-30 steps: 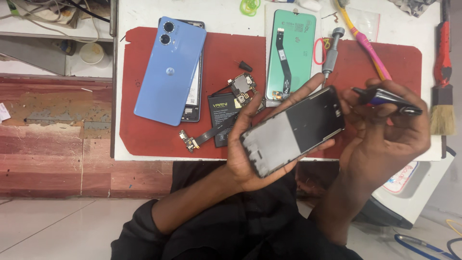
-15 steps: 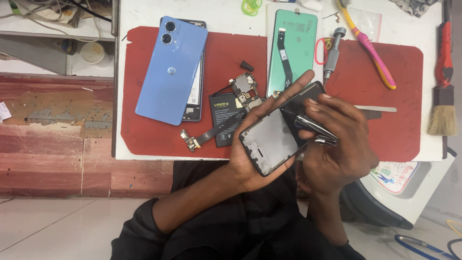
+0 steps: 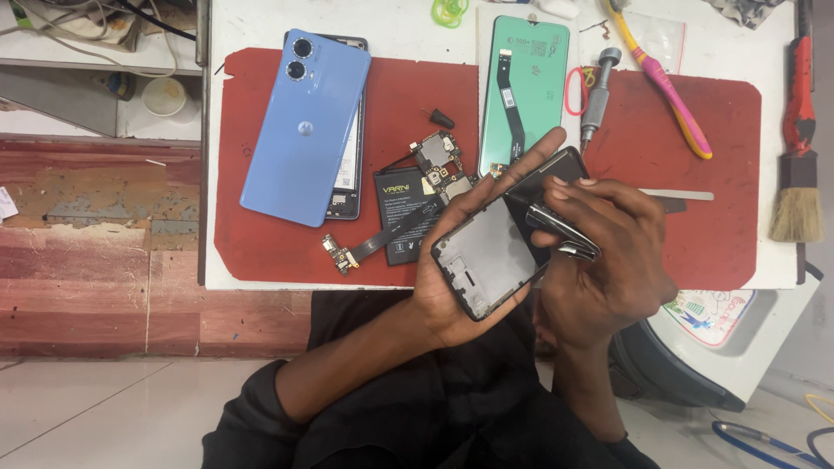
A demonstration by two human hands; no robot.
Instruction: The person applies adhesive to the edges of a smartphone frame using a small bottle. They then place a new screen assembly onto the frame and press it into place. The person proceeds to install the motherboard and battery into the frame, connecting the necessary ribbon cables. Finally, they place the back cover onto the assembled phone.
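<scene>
Red rubbery matting (image 3: 261, 234) covers most of the white bench (image 3: 408, 35), its corners clipped and its surface dull. Over its near edge the left hand (image 3: 452, 278) is wrapped from below around an opened phone frame (image 3: 499, 243) — a dark, flat rectangle with a grey inner plate, tilted with its top end toward the far right. The right hand (image 3: 608, 260) is closed around slim metal tweezers (image 3: 560, 230), whose shiny tips lie across the upper part of the frame.

On the mat to the left lies a glossy light-blue phone back (image 3: 304, 130) with two round camera rings, resting slantwise on a darker body. Beside it, a black battery (image 3: 400, 213) with a yellow-and-white label sits under a small circuit board (image 3: 439, 161), and a thin flex strip with a gold-toned connector (image 3: 343, 252) runs out toward the bench edge. A green back cover (image 3: 524, 87) lies inside-up with a black ribbon down its middle and a small pale sticker near the top. Further right are a steel screwdriver (image 3: 595, 100), a pink-and-yellow toothbrush (image 3: 665, 82) on a clear plastic bag, and — off the mat — a red-handled bristle brush (image 3: 797, 148).
</scene>
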